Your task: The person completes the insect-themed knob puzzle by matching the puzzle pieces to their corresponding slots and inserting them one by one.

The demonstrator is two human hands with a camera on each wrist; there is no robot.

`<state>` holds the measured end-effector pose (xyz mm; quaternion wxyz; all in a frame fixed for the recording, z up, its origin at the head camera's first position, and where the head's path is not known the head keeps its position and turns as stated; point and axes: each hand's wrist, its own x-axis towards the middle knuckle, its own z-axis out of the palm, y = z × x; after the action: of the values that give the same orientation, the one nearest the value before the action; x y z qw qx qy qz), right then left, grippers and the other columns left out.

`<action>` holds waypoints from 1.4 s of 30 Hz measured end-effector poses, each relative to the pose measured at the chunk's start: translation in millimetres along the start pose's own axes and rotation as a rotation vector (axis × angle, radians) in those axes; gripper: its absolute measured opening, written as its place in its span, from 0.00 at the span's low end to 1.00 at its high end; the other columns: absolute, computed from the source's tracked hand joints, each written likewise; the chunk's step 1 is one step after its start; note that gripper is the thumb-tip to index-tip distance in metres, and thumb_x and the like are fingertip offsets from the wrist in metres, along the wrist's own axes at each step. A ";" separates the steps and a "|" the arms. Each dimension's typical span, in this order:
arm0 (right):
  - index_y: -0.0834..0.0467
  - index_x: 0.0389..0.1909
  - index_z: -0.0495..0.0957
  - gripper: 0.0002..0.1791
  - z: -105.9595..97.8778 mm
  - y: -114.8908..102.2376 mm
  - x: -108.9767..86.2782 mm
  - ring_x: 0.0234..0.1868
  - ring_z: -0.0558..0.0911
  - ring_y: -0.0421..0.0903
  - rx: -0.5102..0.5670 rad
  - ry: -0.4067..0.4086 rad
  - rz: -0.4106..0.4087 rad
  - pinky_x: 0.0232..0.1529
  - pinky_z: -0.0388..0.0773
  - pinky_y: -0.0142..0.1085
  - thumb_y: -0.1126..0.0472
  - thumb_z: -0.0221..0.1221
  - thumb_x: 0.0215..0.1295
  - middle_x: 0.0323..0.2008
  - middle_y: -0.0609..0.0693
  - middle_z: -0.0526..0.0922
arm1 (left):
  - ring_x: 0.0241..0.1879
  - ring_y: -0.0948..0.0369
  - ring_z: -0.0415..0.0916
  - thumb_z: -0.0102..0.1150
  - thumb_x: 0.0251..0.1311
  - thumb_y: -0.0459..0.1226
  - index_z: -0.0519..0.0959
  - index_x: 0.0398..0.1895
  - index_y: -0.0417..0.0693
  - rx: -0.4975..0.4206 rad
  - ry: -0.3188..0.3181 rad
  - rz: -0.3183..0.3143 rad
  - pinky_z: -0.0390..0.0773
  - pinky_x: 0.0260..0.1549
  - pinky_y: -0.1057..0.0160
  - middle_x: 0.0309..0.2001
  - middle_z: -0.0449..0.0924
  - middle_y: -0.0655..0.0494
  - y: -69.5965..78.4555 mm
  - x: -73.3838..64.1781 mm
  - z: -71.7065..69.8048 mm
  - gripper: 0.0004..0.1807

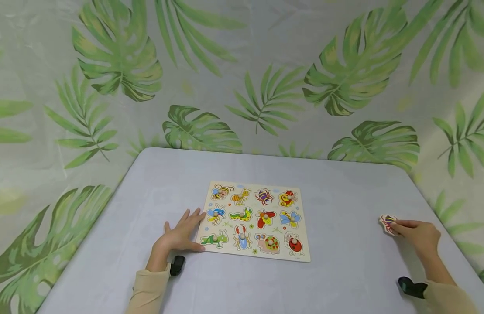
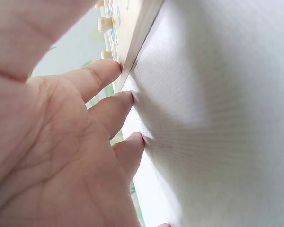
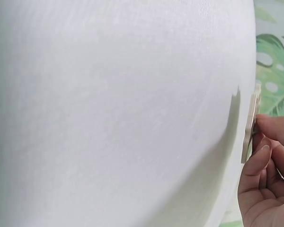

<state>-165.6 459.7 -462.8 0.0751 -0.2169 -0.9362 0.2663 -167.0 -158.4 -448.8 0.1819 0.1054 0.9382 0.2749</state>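
Observation:
A wooden peg puzzle board (image 1: pixel 234 226) with several insect pictures lies on the table. My left hand (image 1: pixel 181 233) is at its left side, fingers spread, with thumb and fingertips touching the board's edge. In the left wrist view, a fingertip (image 2: pixel 114 68) meets the board's side (image 2: pixel 137 35), and other fingertips rest on the cloth. Far to the right, my right hand (image 1: pixel 418 235) pinches a purple-and-yellow striped bug puzzle piece (image 1: pixel 387 223). The right wrist view shows that piece (image 3: pixel 250 127) edge-on, above the table. A matching bug picture (image 1: pixel 264 197) without a knob appears in the board's top row.
A white cloth covers the table (image 1: pixel 344 196). Behind it hangs a leaf-printed curtain (image 1: pixel 265 52). Knobbed pieces such as the green caterpillar (image 1: pixel 242 214) and ladybird (image 1: pixel 293 243) sit in the board. Black wrist devices (image 1: pixel 177 265) are on both arms.

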 end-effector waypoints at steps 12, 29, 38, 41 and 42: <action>0.66 0.33 0.85 0.21 8.3 -15.8 3.3 0.19 0.61 0.18 0.024 -0.004 -0.036 0.23 0.63 0.28 0.49 0.64 0.54 0.20 0.48 0.87 | 0.75 0.43 0.34 0.74 0.39 0.45 0.55 0.72 0.48 0.024 0.002 -0.013 0.28 0.56 0.21 0.75 0.45 0.47 -0.4 1.5 2.1 0.55; 0.67 0.36 0.84 0.20 27.3 -47.6 2.6 0.24 0.64 0.20 0.013 -0.027 -0.135 0.24 0.63 0.24 0.51 0.65 0.54 0.34 0.64 0.86 | 0.75 0.44 0.34 0.74 0.40 0.44 0.55 0.72 0.48 0.017 0.005 -0.017 0.27 0.57 0.22 0.76 0.44 0.48 -1.6 2.4 3.3 0.54; 0.67 0.34 0.84 0.19 39.3 -63.8 4.9 0.35 0.80 0.52 -0.006 -0.030 -0.161 0.27 0.62 0.28 0.53 0.65 0.54 0.35 0.65 0.86 | 0.75 0.43 0.34 0.74 0.39 0.44 0.55 0.72 0.47 0.023 0.002 -0.020 0.28 0.57 0.21 0.75 0.45 0.47 -0.4 1.5 2.2 0.54; 0.67 0.33 0.84 0.18 42.4 -71.4 5.3 0.31 0.79 0.45 0.005 -0.031 -0.180 0.26 0.62 0.27 0.53 0.66 0.53 0.34 0.65 0.86 | 0.75 0.44 0.33 0.74 0.40 0.45 0.55 0.72 0.48 0.023 -0.002 -0.024 0.28 0.57 0.21 0.76 0.44 0.47 -0.2 2.1 2.0 0.54; 0.67 0.33 0.85 0.18 43.5 -74.1 5.4 0.30 0.78 0.41 0.008 -0.030 -0.184 0.26 0.62 0.27 0.53 0.66 0.53 0.34 0.64 0.86 | 0.75 0.44 0.33 0.74 0.40 0.45 0.55 0.72 0.48 0.023 -0.002 -0.022 0.28 0.57 0.21 0.76 0.44 0.47 -0.3 2.4 2.1 0.54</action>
<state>-208.7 385.2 -460.2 0.0860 -0.1255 -0.9521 0.2654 -168.4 -156.9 -451.3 0.1849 0.0972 0.9422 0.2621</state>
